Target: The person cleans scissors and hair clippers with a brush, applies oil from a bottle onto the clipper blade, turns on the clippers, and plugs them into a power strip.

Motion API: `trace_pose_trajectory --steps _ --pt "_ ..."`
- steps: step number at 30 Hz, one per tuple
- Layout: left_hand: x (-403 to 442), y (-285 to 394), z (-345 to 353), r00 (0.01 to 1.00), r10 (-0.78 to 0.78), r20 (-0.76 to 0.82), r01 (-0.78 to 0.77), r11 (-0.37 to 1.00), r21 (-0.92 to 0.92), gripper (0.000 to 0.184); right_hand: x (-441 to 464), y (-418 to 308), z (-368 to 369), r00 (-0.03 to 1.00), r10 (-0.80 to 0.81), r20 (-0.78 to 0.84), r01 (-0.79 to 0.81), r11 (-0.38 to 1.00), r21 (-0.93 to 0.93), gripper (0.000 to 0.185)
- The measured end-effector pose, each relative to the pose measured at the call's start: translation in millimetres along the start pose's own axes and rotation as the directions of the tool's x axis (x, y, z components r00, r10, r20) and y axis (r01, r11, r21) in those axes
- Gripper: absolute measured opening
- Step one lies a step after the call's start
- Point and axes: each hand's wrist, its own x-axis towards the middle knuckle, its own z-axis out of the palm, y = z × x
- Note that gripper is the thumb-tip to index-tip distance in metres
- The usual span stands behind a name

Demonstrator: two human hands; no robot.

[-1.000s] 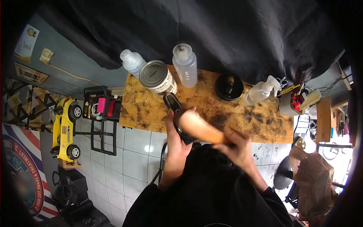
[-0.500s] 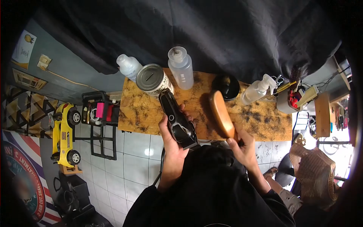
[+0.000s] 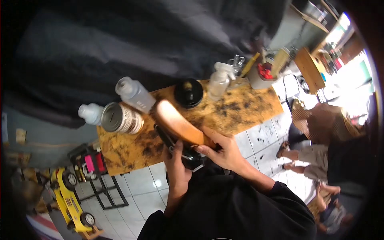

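My left hand (image 3: 178, 172) is wrapped round a black hair clipper (image 3: 192, 161). My right hand (image 3: 226, 151) grips the handle end of a brush with a curved wooden back (image 3: 176, 122). That brush lies across the clipper in my view and hides part of it. I cannot tell whether the two touch, and the bristles are out of sight. Beyond them is a stained wooden tabletop (image 3: 236, 110).
On the table stand a can with a slotted lid (image 3: 131, 121), a clear plastic bottle (image 3: 138, 96), a black bowl (image 3: 189, 93), a spray bottle (image 3: 219, 83) and a tool container (image 3: 260, 78). A yellow toy car (image 3: 70, 202) is at left. People (image 3: 320, 156) are at right.
The view has swung and tilted to the right. My right hand has brought the brush leftward over the clipper, and both things stay held.
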Motion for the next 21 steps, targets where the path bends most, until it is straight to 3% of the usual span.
trace_pose_trajectory --steps 3,6,8,10,12,16,18,20,21 --pt "9.9 -3.1 -16.3 0.999 0.015 0.044 -0.014 1.0 -0.011 0.043 -20.8 6.6 -6.8 0.996 -0.079 0.037 0.075 0.993 0.091 0.048" --pt "17.8 -9.1 -24.1 0.999 -0.02 0.045 0.024 0.997 -0.068 0.037 -47.1 14.5 -12.7 0.997 -0.058 0.058 0.053 0.995 0.086 0.047" --pt "20.4 -12.5 -28.9 0.99 -0.034 0.136 0.041 0.998 -0.054 0.036 -58.5 16.1 -8.8 0.997 -0.073 0.01 0.073 0.996 0.057 0.046" --pt "9.9 -6.1 -16.8 0.979 -0.161 0.126 0.143 0.979 0.145 0.037 -64.5 9.7 -7.1 0.996 -0.087 -0.028 0.088 0.996 0.031 0.045" --pt "2.2 -14.6 -10.6 0.983 -0.125 0.132 0.112 0.989 0.102 0.038 -65.5 -4.6 -6.3 0.993 0.092 -0.067 -0.094 0.995 -0.024 0.044" --pt "-0.7 -12.7 -12.3 0.931 -0.254 0.261 0.229 0.966 0.122 0.038 -60.3 -2.3 6.9 0.944 -0.02 -0.33 0.011 1.0 -0.029 0.046" --pt "2.5 -8.3 -15.5 0.895 -0.313 0.319 0.305 0.949 0.076 0.033 -67.2 -7.7 2.7 0.945 0.039 -0.324 -0.033 0.999 0.025 0.045" --pt "3.0 -0.8 -16.8 0.916 -0.306 0.259 0.289 0.952 0.103 0.035 -76.4 -8.8 -4.0 0.949 0.093 -0.301 -0.072 0.994 0.081 0.045" --pt "3.2 3.6 -16.3 0.928 -0.287 0.237 0.281 0.958 0.059 0.036 -81.8 -7.8 -8.6 0.973 0.082 -0.215 -0.068 0.995 0.072 0.043"
